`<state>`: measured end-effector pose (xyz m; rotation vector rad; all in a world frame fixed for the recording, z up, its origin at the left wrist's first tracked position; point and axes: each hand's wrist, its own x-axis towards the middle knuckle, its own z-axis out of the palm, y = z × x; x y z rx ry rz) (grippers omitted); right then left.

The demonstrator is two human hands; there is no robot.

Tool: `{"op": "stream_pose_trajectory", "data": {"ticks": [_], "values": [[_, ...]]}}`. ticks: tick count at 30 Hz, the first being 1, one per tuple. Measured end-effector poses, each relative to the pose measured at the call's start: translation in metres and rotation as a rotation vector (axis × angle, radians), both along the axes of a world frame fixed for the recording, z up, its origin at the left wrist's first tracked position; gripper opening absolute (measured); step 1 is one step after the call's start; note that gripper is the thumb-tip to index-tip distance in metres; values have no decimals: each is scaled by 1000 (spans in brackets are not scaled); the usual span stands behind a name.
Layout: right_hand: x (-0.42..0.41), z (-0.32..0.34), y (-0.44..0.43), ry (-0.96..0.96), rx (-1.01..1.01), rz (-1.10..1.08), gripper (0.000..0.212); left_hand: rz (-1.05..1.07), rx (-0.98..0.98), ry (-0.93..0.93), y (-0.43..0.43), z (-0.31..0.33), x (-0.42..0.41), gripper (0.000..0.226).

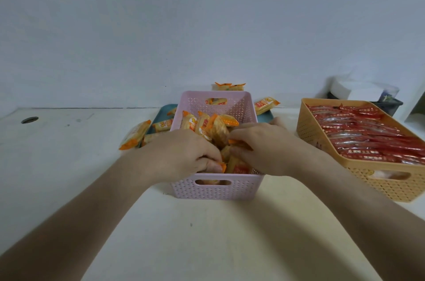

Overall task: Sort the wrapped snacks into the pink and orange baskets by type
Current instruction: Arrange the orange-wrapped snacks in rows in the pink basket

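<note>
The scene is viewed through a single wide-angle camera worn on the head, directed forward and down from close above the white tabletop [207, 246], with the left hand [181, 154] and right hand [262, 149] framed centrally at the perforated pink plastic basket [216, 191] of orange-wrapped snack packets [202, 124].

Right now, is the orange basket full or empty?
Full, or nearly: red-wrapped snacks lie packed in rows across the orange basket, reaching about its rim.
</note>
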<state>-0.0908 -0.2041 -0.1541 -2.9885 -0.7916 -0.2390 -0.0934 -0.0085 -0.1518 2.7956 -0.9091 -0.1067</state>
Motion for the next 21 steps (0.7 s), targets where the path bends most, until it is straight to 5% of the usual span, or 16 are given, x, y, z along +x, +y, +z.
{"op": "stream_pose_trajectory", "data": {"ticks": [6,12,16,21], "values": [[-17,2,2,-142,1,27,24,-11,19,-95,-7,-1,0,19],[-16,-11,-3,44,-26,20,46,-45,-31,220,3,5,-1,17],[-20,-12,-5,30,42,13,41,99,-98,127,14,12,-3,45],[-19,-8,-6,56,90,-15,42,72,109,37,10,18,-10,27]]}}
